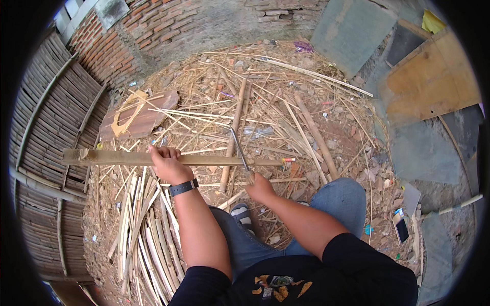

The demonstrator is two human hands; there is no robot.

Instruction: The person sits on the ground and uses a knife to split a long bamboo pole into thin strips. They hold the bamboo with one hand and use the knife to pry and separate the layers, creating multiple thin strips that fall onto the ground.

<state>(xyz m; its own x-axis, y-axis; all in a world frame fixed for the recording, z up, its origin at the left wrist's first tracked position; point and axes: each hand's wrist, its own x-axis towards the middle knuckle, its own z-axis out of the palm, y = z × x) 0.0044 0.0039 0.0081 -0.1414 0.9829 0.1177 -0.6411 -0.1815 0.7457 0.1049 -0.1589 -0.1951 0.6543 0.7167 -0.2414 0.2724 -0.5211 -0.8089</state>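
My left hand [171,166], with a dark watch at the wrist, is closed around a long, flat bamboo slat [212,160] lying crosswise in front of me. A thicker node shows near the slat's left end. In my right hand [261,188] is the handle of a long knife [239,148]. Its narrow, slightly curved blade points away from me and crosses the slat toward the right end. I cannot tell if the blade touches the slat or has cut into it.
Many split bamboo strips [148,239] are heaped at lower left. Bamboo poles [315,135] and scraps litter the dirt ahead. A bamboo wall [46,132] stands left, a brick wall [168,30] behind, leaning sheets [429,76] at right. A phone [401,230] lies at lower right.
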